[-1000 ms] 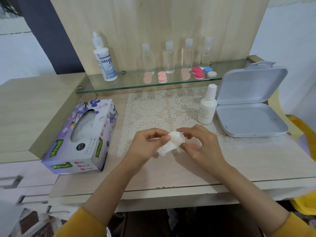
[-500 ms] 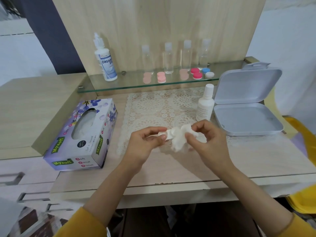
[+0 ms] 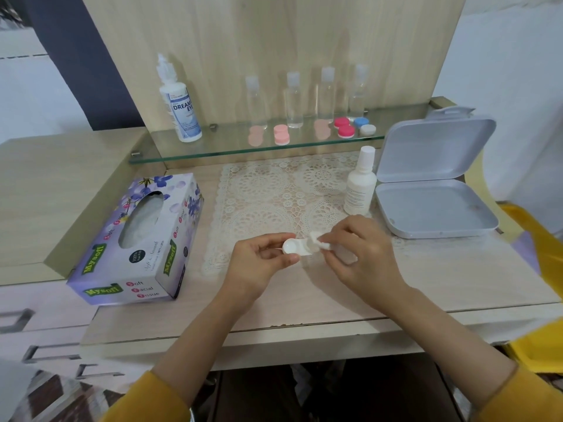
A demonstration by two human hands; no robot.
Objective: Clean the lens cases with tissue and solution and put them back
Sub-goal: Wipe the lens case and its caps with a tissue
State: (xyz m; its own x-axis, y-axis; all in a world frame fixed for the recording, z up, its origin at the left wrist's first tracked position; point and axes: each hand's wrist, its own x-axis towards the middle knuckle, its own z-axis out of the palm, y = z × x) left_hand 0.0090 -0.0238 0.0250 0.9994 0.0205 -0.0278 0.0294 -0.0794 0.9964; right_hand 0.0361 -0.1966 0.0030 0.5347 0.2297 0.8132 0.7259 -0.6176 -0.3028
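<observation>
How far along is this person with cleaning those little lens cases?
Done: the tissue is out and wadded. In hand: the left hand holds a white lens case while the right hand presses the tissue into one well. Left: putting this case back. Whether the coloured cases on the glass shelf are cleaned or waiting, I cannot tell.

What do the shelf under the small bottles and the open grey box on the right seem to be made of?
The shelf looks like clear glass: greenish edge, wood showing through. The open grey box looks like matte plastic, from its moulded rounded corners; painted metal is possible.
</observation>
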